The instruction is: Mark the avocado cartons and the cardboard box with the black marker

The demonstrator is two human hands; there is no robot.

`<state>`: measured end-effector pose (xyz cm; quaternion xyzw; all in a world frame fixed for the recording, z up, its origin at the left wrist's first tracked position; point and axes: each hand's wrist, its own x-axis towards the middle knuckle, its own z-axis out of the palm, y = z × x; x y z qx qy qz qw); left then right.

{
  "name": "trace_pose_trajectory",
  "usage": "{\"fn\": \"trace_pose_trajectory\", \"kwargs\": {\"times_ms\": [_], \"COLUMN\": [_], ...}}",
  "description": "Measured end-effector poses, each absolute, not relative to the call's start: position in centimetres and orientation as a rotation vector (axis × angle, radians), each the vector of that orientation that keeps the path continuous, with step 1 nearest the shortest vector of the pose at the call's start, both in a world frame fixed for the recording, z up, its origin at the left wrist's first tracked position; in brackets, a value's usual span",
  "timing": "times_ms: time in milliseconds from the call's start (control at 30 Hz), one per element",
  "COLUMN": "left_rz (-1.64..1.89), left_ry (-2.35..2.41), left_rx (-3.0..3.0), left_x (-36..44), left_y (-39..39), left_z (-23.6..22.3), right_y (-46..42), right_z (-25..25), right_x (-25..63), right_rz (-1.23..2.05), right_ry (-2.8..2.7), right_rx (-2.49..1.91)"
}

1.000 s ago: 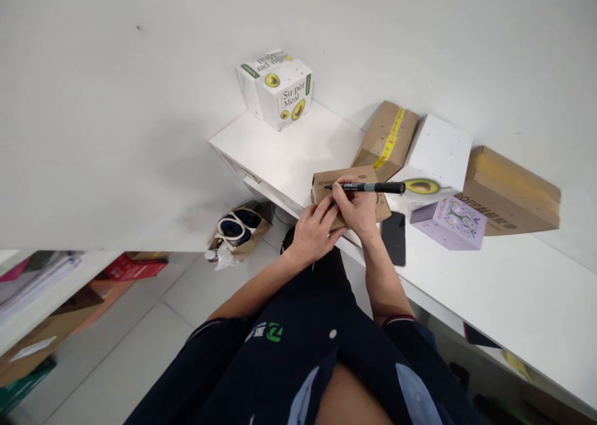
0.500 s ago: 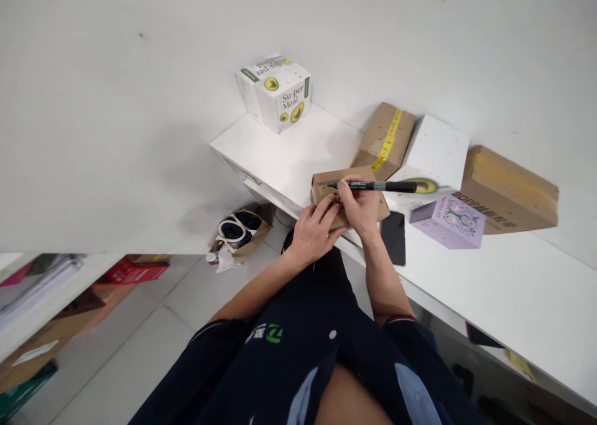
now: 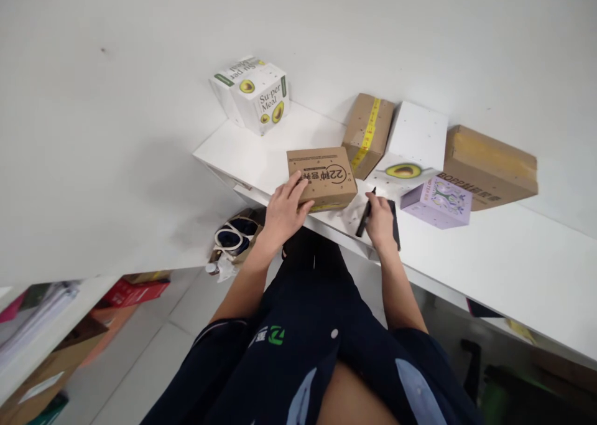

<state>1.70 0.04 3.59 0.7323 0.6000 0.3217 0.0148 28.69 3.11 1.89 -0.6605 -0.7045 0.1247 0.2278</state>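
A small brown cardboard box (image 3: 324, 177) with black print lies near the front edge of the white table (image 3: 489, 257). My left hand (image 3: 283, 210) rests on the box's near left corner, fingers laid flat against it. My right hand (image 3: 380, 221) is to the right of the box, low over the table, closed round a black marker pen (image 3: 364, 214) that points up and away. Under that hand lies a dark phone (image 3: 395, 226).
At the table's far left corner stand two white avocado-print boxes (image 3: 259, 98). Behind are a brown box with yellow tape (image 3: 366, 132), a white box with an avocado (image 3: 410, 154), a purple box (image 3: 436, 201) and a large brown box (image 3: 489, 167). A paper bag (image 3: 236, 235) sits on the floor.
My right hand has lifted the marker off the box top and dropped to the box's right. The box top with its print now shows. My left hand has stayed on the box.
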Motion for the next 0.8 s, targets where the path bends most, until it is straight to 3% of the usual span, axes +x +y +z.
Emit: {"fn": "trace_pose_trajectory", "kwargs": {"times_ms": [267, 467, 633, 800], "left_rz": [1.06, 1.076, 1.078, 1.096], "left_ry": [1.875, 1.871, 1.83, 1.821], "left_rx": [2.226, 2.269, 2.242, 2.205], "left_x": [2.4, 2.3, 2.2, 2.2], "left_y": [-0.7, -0.6, -0.5, -0.3], "left_z": [3.5, 3.4, 3.3, 3.0], "right_y": [6.8, 4.9, 0.1, -1.2], "right_z": [-0.5, 0.0, -0.1, -0.9], "right_x": [26.8, 28.2, 31.3, 33.1], "right_rz": [0.215, 0.211, 0.118, 0.28], "right_ry": [-2.382, -2.217, -1.808, -1.796], "right_rx": [-1.988, -1.932, -2.291, -2.352]}}
